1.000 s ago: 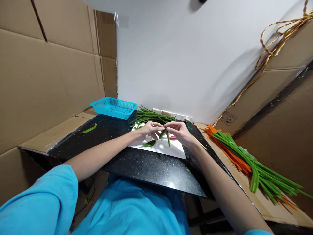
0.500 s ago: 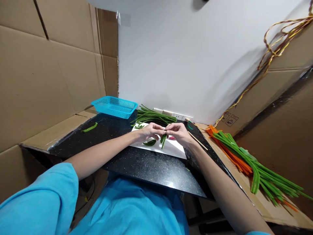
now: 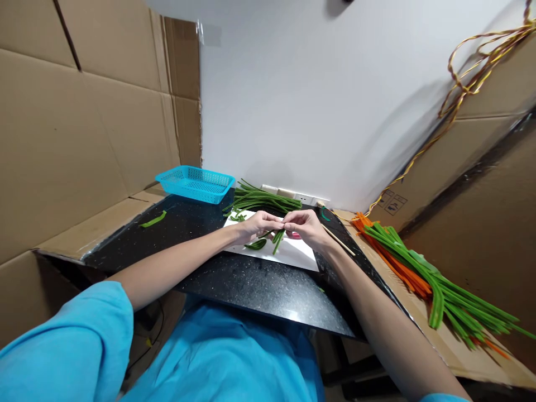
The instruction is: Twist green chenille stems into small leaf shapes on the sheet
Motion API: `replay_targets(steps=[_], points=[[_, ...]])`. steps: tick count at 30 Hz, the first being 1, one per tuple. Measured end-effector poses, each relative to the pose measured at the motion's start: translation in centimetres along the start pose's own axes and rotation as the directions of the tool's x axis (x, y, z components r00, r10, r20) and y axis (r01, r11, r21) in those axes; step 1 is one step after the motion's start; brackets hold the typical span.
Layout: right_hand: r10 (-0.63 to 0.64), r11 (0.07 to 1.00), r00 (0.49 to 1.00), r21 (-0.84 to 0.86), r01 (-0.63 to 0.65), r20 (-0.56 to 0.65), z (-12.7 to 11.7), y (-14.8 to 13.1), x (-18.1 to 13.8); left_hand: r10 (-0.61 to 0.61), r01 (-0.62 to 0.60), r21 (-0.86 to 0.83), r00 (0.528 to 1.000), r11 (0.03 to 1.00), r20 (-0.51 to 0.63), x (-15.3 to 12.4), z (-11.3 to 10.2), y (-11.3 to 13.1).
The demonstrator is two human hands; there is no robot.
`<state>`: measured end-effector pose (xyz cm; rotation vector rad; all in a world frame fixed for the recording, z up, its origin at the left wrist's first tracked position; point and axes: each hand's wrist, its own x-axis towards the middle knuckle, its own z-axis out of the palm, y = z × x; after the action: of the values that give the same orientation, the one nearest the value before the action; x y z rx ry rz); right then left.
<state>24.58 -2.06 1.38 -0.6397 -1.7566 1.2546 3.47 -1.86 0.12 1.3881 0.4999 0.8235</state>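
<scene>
Right grip (image 3: 305, 226), green strip (image 3: 278, 241) now aslant

No words, brands or numbers can be read. The only signs are small dark pictograms (image 3: 396, 203) in thin frames, printed side by side low on the right-hand cardboard panel (image 3: 439, 159) (their drawings are too tiny to make out).
</scene>
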Motion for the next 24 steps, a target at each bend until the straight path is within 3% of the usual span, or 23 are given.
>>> replay_targets(steps=[6, 17, 24], points=[[-0.005, 1.0, 1.0, -0.008, 0.005, 0.014, 0.0, -0.2, 0.0, 0.006, -0.006, 0.039, 1.0, 0.999, -0.001, 0.2, -0.3, -0.2], [-0.018, 0.999, 0.999, -0.047, 0.015, -0.05, 0.2, -0.7, 0.1, 0.124, -0.121, 0.128, 0.992, 0.984, -0.022, 0.4, -0.7, -0.3], [-0.03, 0.999, 0.997, -0.043, 0.027, -0.077, 0.0, -0.8, 0.2, 0.014, -0.043, 0.199, 0.989, 0.979, 0.146, -0.6, -0.5, 1.0]])
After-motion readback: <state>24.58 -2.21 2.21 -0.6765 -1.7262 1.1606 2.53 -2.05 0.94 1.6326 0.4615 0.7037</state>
